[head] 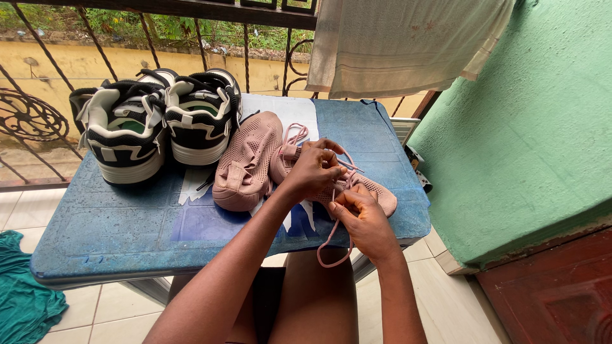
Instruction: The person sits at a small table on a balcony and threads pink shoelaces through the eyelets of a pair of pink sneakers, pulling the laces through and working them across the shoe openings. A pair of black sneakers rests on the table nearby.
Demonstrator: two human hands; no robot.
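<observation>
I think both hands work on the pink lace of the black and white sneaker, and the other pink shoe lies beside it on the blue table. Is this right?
Not quite. In the head view the left hand and right hand work the pink lace of a pink shoe, not a black and white sneaker. The other pink shoe lies beside it on the blue table.

Green wall [535, 127], tiled floor [459, 299], iron railing [38, 121], daylight

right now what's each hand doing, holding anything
Left hand: closed, pinching the pink lace over the pink shoe.
Right hand: closed, gripping the same pink lace lower down.
</observation>
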